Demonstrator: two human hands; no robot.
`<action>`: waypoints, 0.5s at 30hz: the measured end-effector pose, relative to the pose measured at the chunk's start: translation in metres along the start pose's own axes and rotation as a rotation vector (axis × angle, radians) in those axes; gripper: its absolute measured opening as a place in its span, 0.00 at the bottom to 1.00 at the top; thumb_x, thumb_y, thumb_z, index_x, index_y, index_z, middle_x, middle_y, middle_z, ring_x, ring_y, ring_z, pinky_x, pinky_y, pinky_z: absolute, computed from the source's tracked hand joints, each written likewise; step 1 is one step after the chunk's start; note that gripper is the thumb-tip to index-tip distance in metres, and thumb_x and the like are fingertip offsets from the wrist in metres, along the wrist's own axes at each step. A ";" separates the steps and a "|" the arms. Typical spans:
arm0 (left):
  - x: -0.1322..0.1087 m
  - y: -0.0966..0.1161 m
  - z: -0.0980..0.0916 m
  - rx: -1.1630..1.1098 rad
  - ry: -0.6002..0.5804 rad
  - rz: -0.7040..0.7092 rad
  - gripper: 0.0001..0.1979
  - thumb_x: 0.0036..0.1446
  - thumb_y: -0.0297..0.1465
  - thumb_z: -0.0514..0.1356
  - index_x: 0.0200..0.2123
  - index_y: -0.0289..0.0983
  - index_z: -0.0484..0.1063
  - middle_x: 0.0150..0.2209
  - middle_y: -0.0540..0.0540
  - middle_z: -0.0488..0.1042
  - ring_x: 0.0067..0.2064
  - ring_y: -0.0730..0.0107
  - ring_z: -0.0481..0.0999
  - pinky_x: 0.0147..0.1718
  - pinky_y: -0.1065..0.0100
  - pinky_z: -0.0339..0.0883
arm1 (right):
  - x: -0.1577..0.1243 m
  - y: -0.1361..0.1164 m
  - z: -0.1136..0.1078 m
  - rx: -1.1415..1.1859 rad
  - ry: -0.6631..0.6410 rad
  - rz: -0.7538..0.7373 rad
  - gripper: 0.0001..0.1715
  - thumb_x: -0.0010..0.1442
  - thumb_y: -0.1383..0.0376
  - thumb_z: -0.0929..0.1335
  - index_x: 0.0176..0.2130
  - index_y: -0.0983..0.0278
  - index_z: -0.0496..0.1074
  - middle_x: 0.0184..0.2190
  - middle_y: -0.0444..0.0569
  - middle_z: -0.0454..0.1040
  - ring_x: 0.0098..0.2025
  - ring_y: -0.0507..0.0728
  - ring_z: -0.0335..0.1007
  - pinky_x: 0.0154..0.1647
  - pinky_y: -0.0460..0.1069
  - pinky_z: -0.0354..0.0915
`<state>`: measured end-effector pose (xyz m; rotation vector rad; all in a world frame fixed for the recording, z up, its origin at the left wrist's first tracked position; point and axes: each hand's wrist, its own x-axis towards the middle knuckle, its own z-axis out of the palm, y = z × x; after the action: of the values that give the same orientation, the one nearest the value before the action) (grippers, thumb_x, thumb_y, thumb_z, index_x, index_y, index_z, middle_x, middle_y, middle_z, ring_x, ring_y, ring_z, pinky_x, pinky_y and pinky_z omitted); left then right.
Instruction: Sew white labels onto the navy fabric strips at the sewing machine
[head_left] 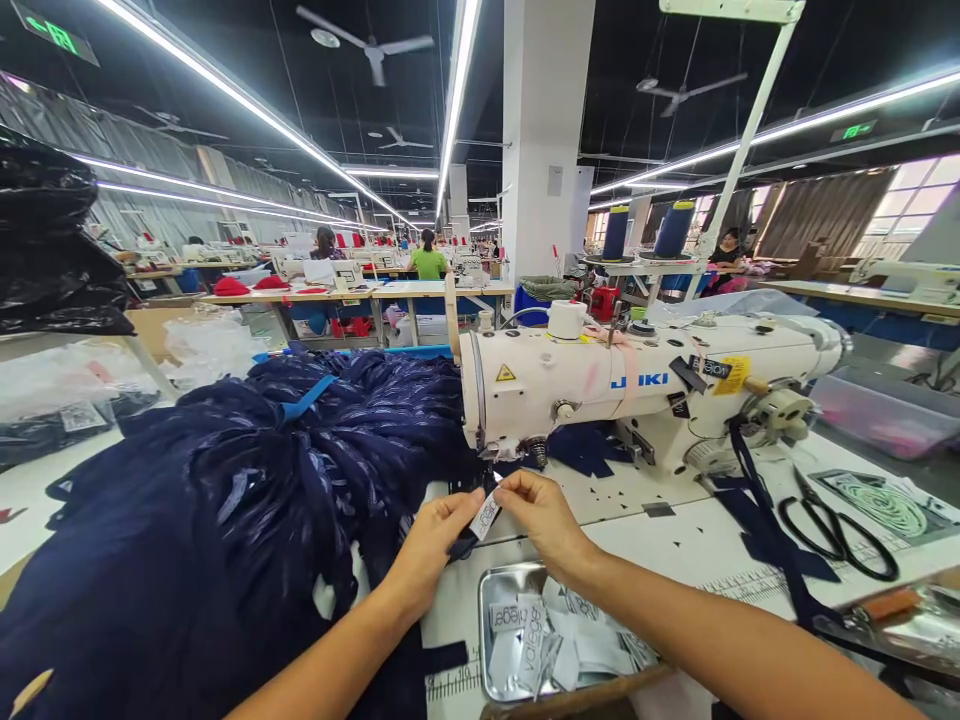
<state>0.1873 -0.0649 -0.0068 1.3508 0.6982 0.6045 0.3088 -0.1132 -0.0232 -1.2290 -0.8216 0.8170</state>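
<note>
Just in front of the sewing machine's needle area, a white fabric label (486,515) with dark lettering is pinched between my two hands. My left hand (433,545) grips its left end and also seems to touch dark navy fabric below it. My right hand (546,515) pinches the upper right end with thumb and forefinger. The white sewing machine (577,375) stands right behind my hands. Below them sits a metal tray (484,640) of loose white labels. A large heap of navy garments (247,480) lies to the left.
Black-handled scissors (836,530) lie on the right of the white table, near navy fabric strips (772,540). Two navy thread cones (673,230) stand behind the machine. A black plastic bag (56,240) hangs at far left. Other people work at distant tables.
</note>
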 end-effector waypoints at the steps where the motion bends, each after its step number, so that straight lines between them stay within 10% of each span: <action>1: 0.000 0.000 0.001 -0.007 0.007 -0.006 0.19 0.38 0.45 0.62 0.20 0.32 0.70 0.19 0.52 0.64 0.22 0.78 0.59 0.22 0.74 0.52 | 0.000 0.000 0.001 -0.006 0.016 -0.012 0.12 0.38 0.59 0.70 0.19 0.64 0.65 0.18 0.40 0.63 0.24 0.50 0.57 0.30 0.46 0.56; 15: 0.009 -0.009 -0.001 -0.023 0.109 -0.069 0.15 0.30 0.37 0.67 0.21 0.33 0.72 0.18 0.53 0.66 0.19 0.80 0.58 0.19 0.75 0.50 | 0.004 -0.001 -0.011 0.011 -0.106 0.116 0.11 0.38 0.61 0.70 0.20 0.65 0.66 0.19 0.39 0.64 0.24 0.49 0.57 0.32 0.46 0.54</action>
<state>0.1921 -0.0591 -0.0169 1.2742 0.8198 0.6324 0.3203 -0.1151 -0.0238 -1.2403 -0.8363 0.9862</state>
